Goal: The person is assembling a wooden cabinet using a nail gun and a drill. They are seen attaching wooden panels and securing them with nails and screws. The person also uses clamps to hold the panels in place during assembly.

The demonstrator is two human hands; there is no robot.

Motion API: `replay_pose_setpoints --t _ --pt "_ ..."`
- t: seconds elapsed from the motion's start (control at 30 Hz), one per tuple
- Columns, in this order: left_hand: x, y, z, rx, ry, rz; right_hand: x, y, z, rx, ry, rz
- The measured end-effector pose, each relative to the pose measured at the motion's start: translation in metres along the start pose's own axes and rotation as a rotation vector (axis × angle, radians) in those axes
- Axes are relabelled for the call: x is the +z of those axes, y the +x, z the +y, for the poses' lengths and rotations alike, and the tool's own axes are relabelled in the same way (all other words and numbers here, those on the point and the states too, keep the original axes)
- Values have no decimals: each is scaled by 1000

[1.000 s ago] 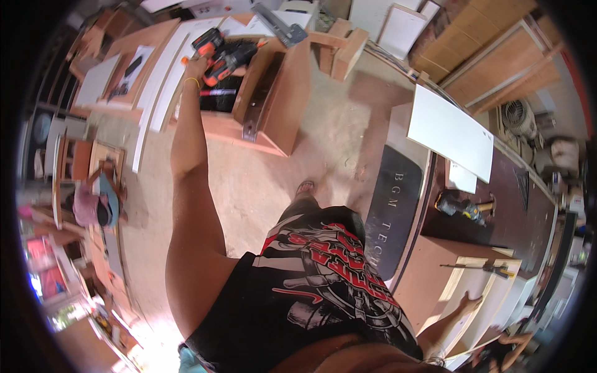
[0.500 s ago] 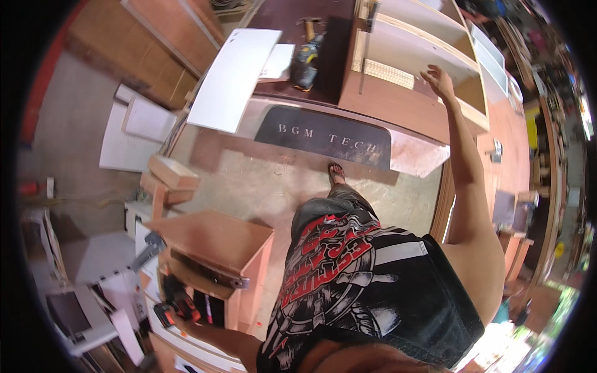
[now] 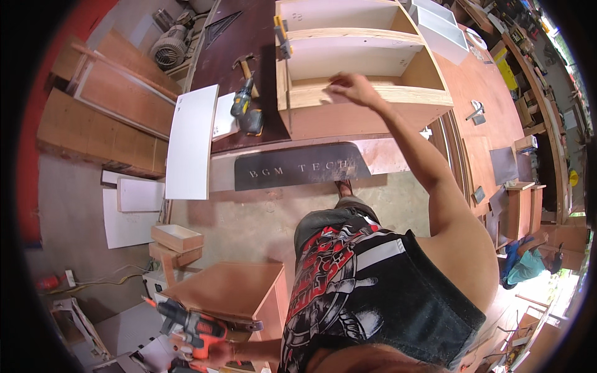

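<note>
A: Left hand?
B: Left hand (image 3: 217, 354), wrapped round the grip of an orange-and-black cordless drill (image 3: 203, 327), bit pointing off to the left. Drill is over a reddish-brown box (image 3: 230, 286) low on the left; contact, can't tell.
A: Right?
B: Right hand (image 3: 356, 88), fingers loosely bent and apart, over the near rail of the open shelf unit (image 3: 373, 115). Blurry; touching or just above, can't tell.
A: Surface?
B: Dark brown table (image 3: 208, 65). Shelf unit fills its right end, yellow-handled clamp (image 3: 283, 37) on the unit's left side. White panel (image 3: 191, 143) overhangs the near-left corner. Between them, a yellow-and-grey cordless drill (image 3: 244, 99) toward the near edge, claw hammer (image 3: 244, 67) just behind it. Set square (image 3: 222, 28) by the left edge, farther back. Dark lettered panel (image 3: 298, 166) along the front, below the near edge.
A: Room?
B: Workshop, concrete floor (image 3: 249, 230). Electric motor (image 3: 171, 50) past the table's left edge, brown boards (image 3: 102, 133) nearer, white boards (image 3: 137, 208) on the floor. Plywood surface (image 3: 497, 130) beyond the right edge, with a white divided box (image 3: 438, 31). Person in teal (image 3: 525, 267), far right.
</note>
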State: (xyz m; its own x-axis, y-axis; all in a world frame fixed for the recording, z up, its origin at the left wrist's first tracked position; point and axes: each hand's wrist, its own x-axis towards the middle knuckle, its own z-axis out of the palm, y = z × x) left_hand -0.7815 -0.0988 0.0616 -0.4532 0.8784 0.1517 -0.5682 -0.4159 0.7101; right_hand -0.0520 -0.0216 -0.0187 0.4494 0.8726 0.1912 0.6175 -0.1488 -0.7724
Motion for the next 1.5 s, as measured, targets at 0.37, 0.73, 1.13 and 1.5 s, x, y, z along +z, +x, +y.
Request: replay_pose_setpoints --t 0.37,0.73,1.13,1.5 --pt "288 -56 -277 -482 -121 -562 38 -3 -85 199 721 -786" --pt "453 -95 -434 -388 313 -816 49 75 -35 617 1622 -200" --pt "463 -80 -484 -247 644 -789 64 129 -16 753 1791 -437" --pt "467 -78 -500 -91 699 -799 80 142 -4 798 1819 -438"
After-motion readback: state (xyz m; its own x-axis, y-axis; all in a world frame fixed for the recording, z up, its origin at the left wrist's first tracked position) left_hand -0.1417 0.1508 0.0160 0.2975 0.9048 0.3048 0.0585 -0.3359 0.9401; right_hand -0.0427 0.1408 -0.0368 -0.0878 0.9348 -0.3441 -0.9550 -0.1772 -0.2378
